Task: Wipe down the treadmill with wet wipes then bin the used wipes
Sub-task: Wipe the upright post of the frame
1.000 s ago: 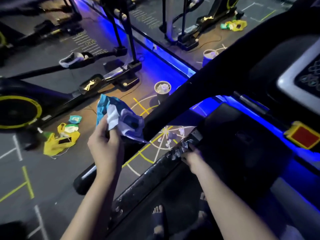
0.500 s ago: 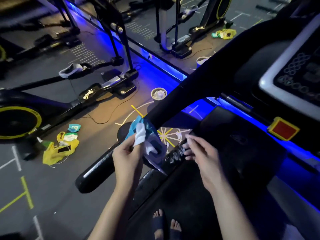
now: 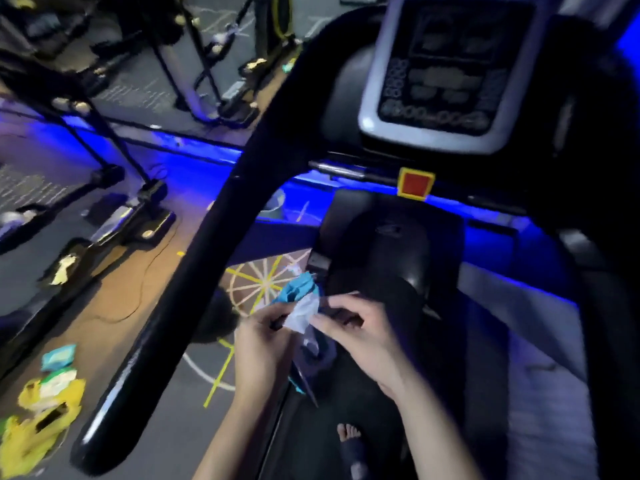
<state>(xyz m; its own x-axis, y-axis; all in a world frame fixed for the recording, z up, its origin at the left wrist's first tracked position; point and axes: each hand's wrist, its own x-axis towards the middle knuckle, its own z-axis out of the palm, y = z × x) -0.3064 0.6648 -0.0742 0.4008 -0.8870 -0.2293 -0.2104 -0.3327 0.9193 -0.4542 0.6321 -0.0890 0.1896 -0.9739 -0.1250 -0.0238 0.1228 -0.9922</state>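
Note:
I stand on a black treadmill, whose left handrail (image 3: 194, 282) runs diagonally past my hands and whose console (image 3: 446, 74) sits above. My left hand (image 3: 259, 341) grips a blue wet-wipe pack (image 3: 298, 289), held just right of the rail. My right hand (image 3: 360, 327) pinches a white wipe (image 3: 303, 315) sticking out of the pack's top. The bin (image 3: 273, 206) is a small round tub on the floor, mostly hidden behind the rail.
A yellow bag with more wipe packs (image 3: 41, 420) lies on the floor at lower left. Exercise bikes (image 3: 114, 209) stand to the left. A red stop button (image 3: 415, 183) sits under the console. My feet (image 3: 349, 441) are on the belt.
The view has swung right toward the console. My right hand left the side rail and came to the pack, where it now pinches the white wipe. My left hand brought the pack lower and rightward.

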